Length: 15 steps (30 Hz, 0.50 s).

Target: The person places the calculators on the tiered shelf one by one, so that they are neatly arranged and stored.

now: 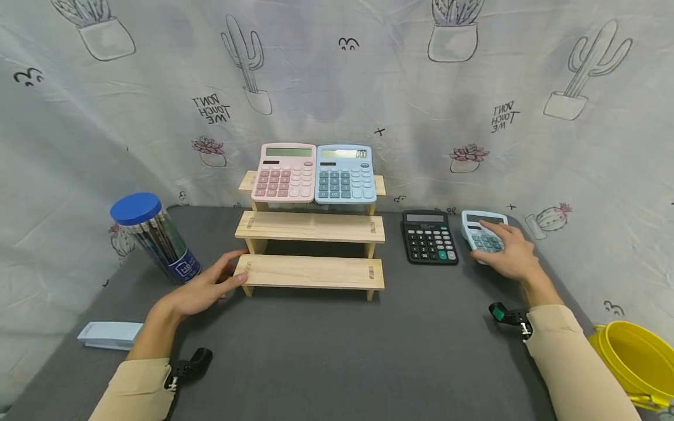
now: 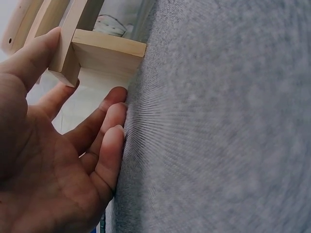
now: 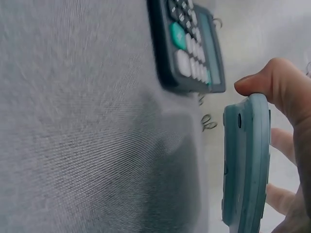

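Note:
A three-tier wooden stand (image 1: 310,273) stands at the back middle of the table. My left hand (image 1: 197,292) pinches the left end of its lowest shelf; in the left wrist view the thumb (image 2: 41,51) lies on one side of the board and the index finger on the other. At the right, my right hand (image 1: 509,256) grips a light blue calculator (image 1: 484,241). The right wrist view shows this calculator (image 3: 247,165) edge-on, tilted, with a gap to the cloth and the thumb at its corner. A pink calculator (image 1: 284,175) and another blue calculator (image 1: 344,175) lean side by side on the top tier.
A black calculator (image 1: 429,238) lies between the stand and my right hand. Left of the stand is a blue-lidded jar of pencils (image 1: 167,251), and a pale stapler (image 1: 109,334) sits by my left forearm. A yellow bucket (image 1: 615,363) is at the right edge.

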Available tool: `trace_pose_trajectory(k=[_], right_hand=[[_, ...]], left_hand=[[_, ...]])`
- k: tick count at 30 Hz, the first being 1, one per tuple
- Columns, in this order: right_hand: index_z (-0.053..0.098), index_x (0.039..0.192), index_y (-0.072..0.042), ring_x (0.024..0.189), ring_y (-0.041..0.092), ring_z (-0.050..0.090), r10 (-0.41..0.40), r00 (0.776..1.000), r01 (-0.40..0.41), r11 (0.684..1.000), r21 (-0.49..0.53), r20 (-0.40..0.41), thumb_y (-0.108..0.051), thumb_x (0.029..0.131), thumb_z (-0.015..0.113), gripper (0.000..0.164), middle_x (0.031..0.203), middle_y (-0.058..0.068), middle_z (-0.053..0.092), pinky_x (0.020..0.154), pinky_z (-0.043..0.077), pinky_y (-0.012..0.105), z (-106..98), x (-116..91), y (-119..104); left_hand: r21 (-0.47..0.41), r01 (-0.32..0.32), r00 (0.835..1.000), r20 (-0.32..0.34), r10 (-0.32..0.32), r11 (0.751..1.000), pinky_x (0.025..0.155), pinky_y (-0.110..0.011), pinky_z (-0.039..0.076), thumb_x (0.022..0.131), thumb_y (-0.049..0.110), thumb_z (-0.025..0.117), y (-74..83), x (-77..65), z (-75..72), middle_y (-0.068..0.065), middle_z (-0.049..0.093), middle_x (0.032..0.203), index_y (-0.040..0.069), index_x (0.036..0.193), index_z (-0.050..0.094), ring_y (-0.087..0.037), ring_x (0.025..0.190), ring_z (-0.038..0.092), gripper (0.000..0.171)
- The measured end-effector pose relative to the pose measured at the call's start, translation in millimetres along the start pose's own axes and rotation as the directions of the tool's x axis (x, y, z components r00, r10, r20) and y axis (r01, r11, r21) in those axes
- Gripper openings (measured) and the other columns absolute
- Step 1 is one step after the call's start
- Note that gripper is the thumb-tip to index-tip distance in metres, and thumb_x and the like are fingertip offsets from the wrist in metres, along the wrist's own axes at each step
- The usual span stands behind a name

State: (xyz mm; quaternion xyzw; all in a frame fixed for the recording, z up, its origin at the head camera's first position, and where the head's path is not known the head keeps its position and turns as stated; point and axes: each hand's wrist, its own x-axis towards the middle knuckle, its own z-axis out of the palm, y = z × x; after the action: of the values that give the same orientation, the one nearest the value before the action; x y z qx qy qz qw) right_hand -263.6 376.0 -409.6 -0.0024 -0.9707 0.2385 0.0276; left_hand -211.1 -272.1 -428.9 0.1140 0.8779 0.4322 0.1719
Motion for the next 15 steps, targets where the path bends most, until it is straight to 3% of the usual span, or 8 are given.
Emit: trace_pose_trajectory(k=[5, 10, 15], right_hand=[[0.032, 0.162, -0.019, 0.129, 0.076, 0.021, -0.051, 0.997, 0.051, 0.999, -0.002, -0.054, -0.045, 0.090, 0.075, 0.087, 0.162, 0.033, 0.016, 0.079, 0.025, 0.087, -7.7, -10.5, -6.3], [0.035, 0.161, -0.015, 0.131, 0.068, 0.027, -0.137, 0.982, 0.143, 0.989, 0.043, -0.128, -0.034, 0.086, 0.080, 0.089, 0.157, 0.036, 0.024, 0.087, 0.028, 0.082, -13.1, -20.6, -15.2], [0.038, 0.159, -0.013, 0.130, 0.058, 0.032, -0.201, 0.958, 0.221, 0.972, 0.080, -0.203, -0.025, 0.081, 0.083, 0.091, 0.152, 0.036, 0.032, 0.093, 0.027, 0.071, -22.2, -31.0, -23.7]], left_hand=[[-0.003, -0.001, 1.000, 0.010, 0.001, 1.000, 0.086, -0.043, 0.050, 0.108, 0.044, 0.053, -1.1, 2.6, 0.0, -0.024, 0.043, 0.145, 0.027, 0.164, 0.013, -0.035, 0.121, 0.052, 0.071], [0.022, -0.008, 1.000, 0.002, 0.008, 1.000, 0.081, -0.042, 0.048, 0.108, 0.043, 0.052, 0.1, 0.9, -2.9, -0.024, 0.045, 0.142, 0.027, 0.164, 0.012, -0.033, 0.110, 0.053, 0.072], [0.013, -0.006, 1.000, 0.010, 0.006, 1.000, 0.084, -0.043, 0.049, 0.108, 0.043, 0.052, 0.6, -0.4, -2.2, -0.025, 0.043, 0.145, 0.026, 0.165, 0.011, -0.036, 0.119, 0.053, 0.072]])
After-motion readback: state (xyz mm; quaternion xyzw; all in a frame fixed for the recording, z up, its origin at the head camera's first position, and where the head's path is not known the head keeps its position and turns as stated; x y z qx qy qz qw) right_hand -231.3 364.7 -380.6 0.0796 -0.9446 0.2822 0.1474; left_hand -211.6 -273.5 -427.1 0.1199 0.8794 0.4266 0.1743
